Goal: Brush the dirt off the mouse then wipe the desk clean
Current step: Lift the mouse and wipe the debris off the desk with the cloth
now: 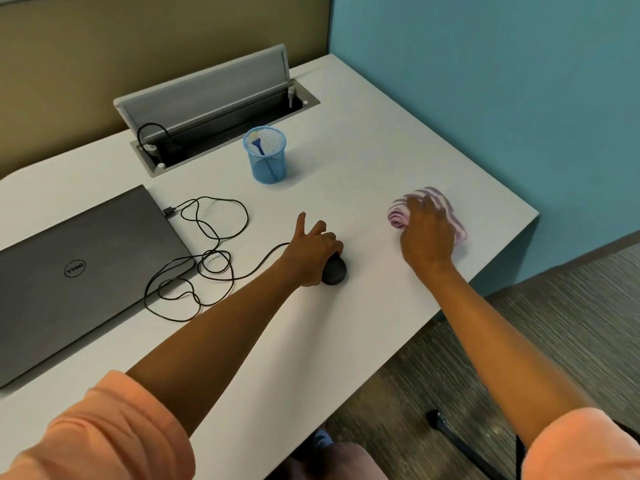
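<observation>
A black wired mouse (335, 271) lies on the white desk (363, 161), and my left hand (313, 249) grips it from above with the forefinger raised. Its black cable (214, 237) loops leftward across the desk. My right hand (427, 230) lies on a rolled pink-and-white striped cloth (398, 216) near the desk's right edge, the fingers blurred over it. A blue brush (259, 147) stands inside a blue mesh cup (266, 157) at the back.
A closed grey laptop (79, 268) lies at the left. Behind it an open cable hatch (214, 109) with a raised lid is set into the desk. A teal wall stands at the right; the floor lies below the right edge.
</observation>
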A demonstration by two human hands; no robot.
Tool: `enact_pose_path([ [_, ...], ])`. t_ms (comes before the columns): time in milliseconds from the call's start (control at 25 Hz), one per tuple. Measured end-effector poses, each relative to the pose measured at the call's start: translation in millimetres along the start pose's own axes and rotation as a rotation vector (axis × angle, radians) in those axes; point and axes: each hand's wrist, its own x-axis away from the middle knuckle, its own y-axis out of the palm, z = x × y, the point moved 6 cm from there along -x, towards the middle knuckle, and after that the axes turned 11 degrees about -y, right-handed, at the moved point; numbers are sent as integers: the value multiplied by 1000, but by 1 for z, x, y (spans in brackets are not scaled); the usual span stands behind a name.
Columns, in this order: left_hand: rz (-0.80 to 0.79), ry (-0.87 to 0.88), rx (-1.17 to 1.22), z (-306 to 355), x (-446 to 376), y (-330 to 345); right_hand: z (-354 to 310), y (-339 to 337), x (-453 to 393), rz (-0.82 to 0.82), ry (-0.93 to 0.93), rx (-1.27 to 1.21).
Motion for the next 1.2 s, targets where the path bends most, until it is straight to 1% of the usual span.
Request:
enact_pose_path([
  [200,-31,3,57,-6,-1,4,-26,40,-32,-143,-64,85],
  [360,-41,6,77,-6,2,7,-33,67,-46,-256,-88,138],
  [440,-56,24,121,-12,6,9,-35,78,-44,-284,-114,150],
  [520,-67,40,220,-22,16,12,-36,82,-40,-242,-123,93],
  [560,-55,31,317,-28,23,14,-36,82,-37,-205,-123,44],
  [640,46,-37,554,-44,39,17,-32,77,-36,-131,-118,-49],
  [720,196,-148,669,-64,58,23,-27,72,-40,-61,-111,-88],
  [800,253,-237,633,-80,75,39,-18,71,-45,-34,-87,-80],
  [920,243,-291,570,-91,97,64,-11,80,-46,-57,-61,-81],
  [1080,296,-371,555,-102,121,79,-14,87,-43,-81,-66,-84],
  [1160,297,-411,554,-109,130,82,-17,85,-47,-95,-15,-89],
  [1200,306,-428,559,-112,135,82,-20,81,-49,-70,22,-99],
])
